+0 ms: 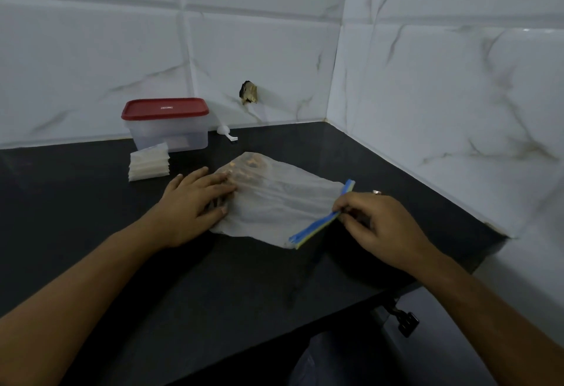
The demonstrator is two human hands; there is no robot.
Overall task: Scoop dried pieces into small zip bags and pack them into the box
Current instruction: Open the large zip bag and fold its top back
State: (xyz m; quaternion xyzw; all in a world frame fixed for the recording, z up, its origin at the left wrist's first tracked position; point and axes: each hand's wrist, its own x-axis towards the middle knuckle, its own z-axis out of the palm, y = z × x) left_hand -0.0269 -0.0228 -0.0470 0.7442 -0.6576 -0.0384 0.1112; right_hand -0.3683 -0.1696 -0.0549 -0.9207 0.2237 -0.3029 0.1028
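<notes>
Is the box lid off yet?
No, the red lid sits closed on the clear box by the wall.

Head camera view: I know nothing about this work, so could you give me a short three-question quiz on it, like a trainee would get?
1. True or false: the red lid is on the clear box.
2. The right hand pinches: A) the red lid, B) the blue zip strip of the big bag, C) the clear box.
3. Short answer: what lies on the counter just in front of the clear box?
Key: 1 true. 2 B. 3 the stack of small bags.
</notes>
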